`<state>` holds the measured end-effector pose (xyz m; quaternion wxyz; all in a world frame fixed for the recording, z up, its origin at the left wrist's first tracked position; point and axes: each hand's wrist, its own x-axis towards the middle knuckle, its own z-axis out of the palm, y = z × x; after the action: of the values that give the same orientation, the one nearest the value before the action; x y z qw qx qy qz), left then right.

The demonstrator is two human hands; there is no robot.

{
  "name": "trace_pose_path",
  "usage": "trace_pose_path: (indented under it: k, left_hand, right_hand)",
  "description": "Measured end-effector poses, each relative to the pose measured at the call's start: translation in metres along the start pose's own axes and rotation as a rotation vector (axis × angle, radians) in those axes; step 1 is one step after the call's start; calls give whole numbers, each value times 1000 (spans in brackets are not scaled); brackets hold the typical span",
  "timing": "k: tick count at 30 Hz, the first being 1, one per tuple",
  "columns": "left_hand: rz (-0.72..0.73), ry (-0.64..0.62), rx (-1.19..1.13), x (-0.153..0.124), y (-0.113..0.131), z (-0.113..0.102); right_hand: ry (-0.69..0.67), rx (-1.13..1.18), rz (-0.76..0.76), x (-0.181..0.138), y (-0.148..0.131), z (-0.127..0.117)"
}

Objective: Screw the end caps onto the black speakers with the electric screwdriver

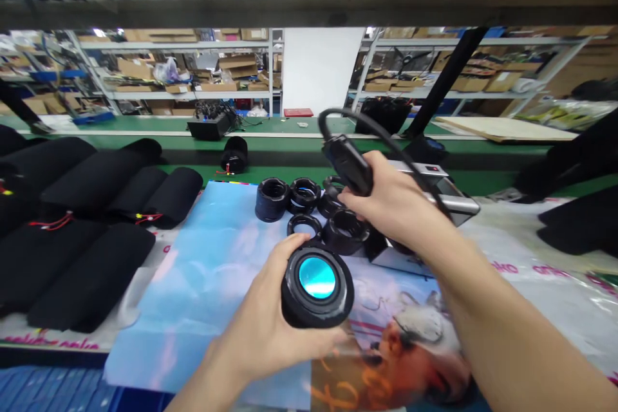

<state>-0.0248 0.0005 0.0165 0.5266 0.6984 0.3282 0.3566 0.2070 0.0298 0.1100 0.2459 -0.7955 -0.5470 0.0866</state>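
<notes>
My left hand (263, 325) is wrapped round a black round lens unit (317, 285) with a shiny cyan glass face, held above the printed poster sheet (203, 283) near the front. My right hand (396, 203) grips a black handheld tool (348, 164) with a black cable (381, 132) looping up and back over my wrist. The tool is above a cluster of several black ring-shaped lens housings (309, 209) standing on the sheet just behind the held unit.
Black padded rolls (96, 199) with red tags lie at the left. A silver metal device (449, 199) sits behind my right hand. One black cylinder (234, 154) stands on the green conveyor belt (290, 148). Dark items lie at the right; shelves of cardboard boxes are behind.
</notes>
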Motion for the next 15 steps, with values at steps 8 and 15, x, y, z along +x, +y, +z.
trace_pose_path:
  k: [8,15]
  left_hand:
    - [29,259,114,-10,-10,-20]
    - [240,342,393,-7,-27,-32]
  right_hand:
    - [-151,275,177,-114,63,14]
    - [-246,313,278,-144,106,47]
